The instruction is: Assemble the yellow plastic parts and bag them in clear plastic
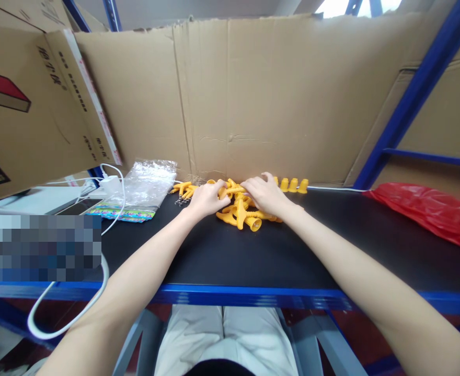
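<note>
Bright even light, blown-out glow [334,7] upper right, glints on clear plastic bag [147,180], stretched edges

- Left hand [206,199] in at ten o'clock on the yellow pile [240,211], fingers curled over the pieces, the exact grip hard to read!
- Right hand [264,193] across at two o'clock, bent over the same heap, some fingertips hidden.
- Look at five o'clock: a hollow flared end [255,225] pokes out toward us.
- Out beyond the right hand, two o'clock, yellow cups [294,185] line up in a row!
- Past the left hand, ten o'clock, forked yellow pieces [186,189] with small metal clips; farther out, a clear plastic bag [146,180].
- Three o'clock, well apart: a red plastic bag [426,211].
- Twelve o'clock: the cardboard wall [277,99] towers behind.
</note>
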Motion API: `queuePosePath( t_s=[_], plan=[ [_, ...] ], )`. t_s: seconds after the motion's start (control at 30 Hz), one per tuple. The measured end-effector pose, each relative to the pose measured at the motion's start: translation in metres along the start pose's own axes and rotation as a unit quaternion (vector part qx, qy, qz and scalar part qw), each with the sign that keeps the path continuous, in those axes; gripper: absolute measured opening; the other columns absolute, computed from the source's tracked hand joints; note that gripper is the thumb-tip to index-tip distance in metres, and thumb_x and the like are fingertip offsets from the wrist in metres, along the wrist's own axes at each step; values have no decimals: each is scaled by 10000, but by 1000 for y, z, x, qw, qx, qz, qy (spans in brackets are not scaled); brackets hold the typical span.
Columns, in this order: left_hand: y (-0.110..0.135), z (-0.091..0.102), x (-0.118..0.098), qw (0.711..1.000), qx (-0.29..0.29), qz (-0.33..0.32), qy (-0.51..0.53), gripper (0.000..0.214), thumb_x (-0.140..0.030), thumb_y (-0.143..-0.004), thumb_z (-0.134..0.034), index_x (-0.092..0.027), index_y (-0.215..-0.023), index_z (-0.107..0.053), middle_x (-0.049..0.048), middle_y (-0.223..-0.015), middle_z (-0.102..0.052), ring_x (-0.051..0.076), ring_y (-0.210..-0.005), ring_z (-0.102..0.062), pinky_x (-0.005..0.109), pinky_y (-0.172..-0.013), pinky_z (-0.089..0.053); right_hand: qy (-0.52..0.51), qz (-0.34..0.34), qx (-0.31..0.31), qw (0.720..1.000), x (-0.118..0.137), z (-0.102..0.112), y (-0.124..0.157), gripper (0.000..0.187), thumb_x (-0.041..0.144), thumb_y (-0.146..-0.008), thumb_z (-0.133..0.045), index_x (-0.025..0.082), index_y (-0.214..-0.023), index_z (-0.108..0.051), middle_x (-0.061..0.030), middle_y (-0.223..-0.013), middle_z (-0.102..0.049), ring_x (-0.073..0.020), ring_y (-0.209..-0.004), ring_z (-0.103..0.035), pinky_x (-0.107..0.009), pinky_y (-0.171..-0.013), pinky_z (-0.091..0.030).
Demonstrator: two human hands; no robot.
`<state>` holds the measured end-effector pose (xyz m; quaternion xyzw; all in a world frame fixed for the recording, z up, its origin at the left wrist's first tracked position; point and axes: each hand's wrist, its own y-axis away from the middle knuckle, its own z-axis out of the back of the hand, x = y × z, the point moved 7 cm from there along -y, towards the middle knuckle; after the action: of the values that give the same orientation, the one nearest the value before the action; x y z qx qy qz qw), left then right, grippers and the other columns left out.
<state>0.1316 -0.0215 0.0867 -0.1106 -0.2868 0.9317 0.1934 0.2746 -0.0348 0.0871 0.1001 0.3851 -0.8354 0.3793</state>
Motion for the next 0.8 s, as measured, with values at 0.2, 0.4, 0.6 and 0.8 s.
queuePosePath(
  t_s=[0.2, 0.4, 0.6, 0.8],
  plan=[
    [-1, -1, -2, 1000, 3, 2, 5, 348, -374, -771, -513, -216, -1070, -596, 34, -747, -670, 212, -718, -638, 273, -642, -435, 48, -26, -21, 998, -2, 10, -3, 312, 69, -856, -348, 183, -1070, -544, -86, -984, -632, -222, -904, -500, -449, -948, -203],
    [-2, -5, 28, 998, 15, 64, 10, 342, -400, -771, -506, -229, -1052, -598, 36, -789, -679, 217, -765, -639, 280, -682, -449, 32, -134, -54, 989, -50, 10, 13, 304, 53, -807, -374, 170, -1025, -551, -90, -977, -636, -224, -928, -510, -418, -920, -249],
    [0, -5, 74, 987, 3, 161, -24, 332, -399, -816, -456, -227, -1076, -569, 69, -921, -691, 242, -886, -640, 303, -747, -455, -3, -327, -55, 943, -126, -5, 66, 228, 222, -818, -464, 153, -997, -588, -134, -1040, -596, -266, -982, -508, -424, -862, -320],
    [3, -9, 93, 979, 16, 196, -46, 351, -385, -866, -390, -211, -1153, -493, 94, -962, -681, 247, -900, -638, 319, -737, -461, -55, -470, 46, 880, -158, -48, 112, 259, 315, -816, -497, 183, -1010, -607, -123, -1057, -615, -292, -1013, -532, -452, -833, -370]
  ],
)
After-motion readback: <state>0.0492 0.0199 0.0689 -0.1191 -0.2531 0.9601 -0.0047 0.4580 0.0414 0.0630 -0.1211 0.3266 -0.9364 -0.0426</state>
